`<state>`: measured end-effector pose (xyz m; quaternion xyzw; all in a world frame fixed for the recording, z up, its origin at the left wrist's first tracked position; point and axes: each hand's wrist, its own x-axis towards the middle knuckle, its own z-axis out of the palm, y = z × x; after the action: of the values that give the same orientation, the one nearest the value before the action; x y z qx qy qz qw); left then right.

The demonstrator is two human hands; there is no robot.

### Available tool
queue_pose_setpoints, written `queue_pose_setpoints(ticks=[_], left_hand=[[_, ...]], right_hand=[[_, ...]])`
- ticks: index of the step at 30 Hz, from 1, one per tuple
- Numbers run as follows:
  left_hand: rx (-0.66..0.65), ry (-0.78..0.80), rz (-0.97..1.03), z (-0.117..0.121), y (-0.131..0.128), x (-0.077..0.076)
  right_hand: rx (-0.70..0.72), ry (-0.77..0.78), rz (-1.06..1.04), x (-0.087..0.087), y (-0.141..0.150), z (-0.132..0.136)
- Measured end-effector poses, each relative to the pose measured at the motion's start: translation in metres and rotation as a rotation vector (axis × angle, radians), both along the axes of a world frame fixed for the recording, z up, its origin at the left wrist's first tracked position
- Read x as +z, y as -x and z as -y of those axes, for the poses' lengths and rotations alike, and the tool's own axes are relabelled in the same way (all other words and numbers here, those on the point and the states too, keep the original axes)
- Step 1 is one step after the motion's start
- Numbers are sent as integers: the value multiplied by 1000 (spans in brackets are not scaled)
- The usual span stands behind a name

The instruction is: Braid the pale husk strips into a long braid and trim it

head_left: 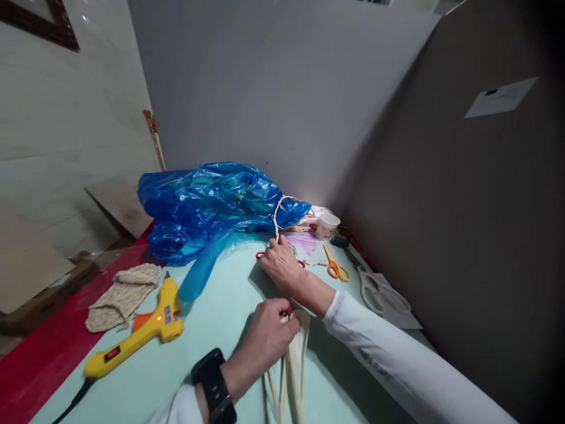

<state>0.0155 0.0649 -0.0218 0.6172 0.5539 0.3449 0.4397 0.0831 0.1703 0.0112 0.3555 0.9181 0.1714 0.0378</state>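
Observation:
My left hand (267,333), with a black watch on its wrist, is closed around a bundle of flat, pale fibre strips (296,377) that hang down toward the bottom edge. Farther forward, my right hand (285,266) pinches a thin, pale braided cord (276,221). The cord rises from the fingers and curves over the end of a blue plastic bag (220,197). Whether cord and strips are one piece is hidden by the hands. Partly behind my right hand lie red-handled scissors (260,255).
A yellow glue gun (163,321) with its light on lies at left beside a woven tan piece (126,294). Orange scissors (335,266), a white paper cup (327,225) and white-handled scissors (373,291) are at right. Grey walls (282,106) stand behind and to the right.

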Motion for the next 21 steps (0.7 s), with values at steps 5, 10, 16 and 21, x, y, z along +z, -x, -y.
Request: queue_pose_setpoints(ticks=[5,10,16,21], left_hand=[[-4,-22,-21,-1,2,-4],[-45,-11,31,1,4,-1],[-11,6,57,0,6,-7],[-25,41,96,-1,8,-11]], right_hand=[[28,26,-63,5,3,-1],[97,264,-339,66,-33,11],[231,1333,-245,141,-113,73],[163,1300,-481,115,-132,94]])
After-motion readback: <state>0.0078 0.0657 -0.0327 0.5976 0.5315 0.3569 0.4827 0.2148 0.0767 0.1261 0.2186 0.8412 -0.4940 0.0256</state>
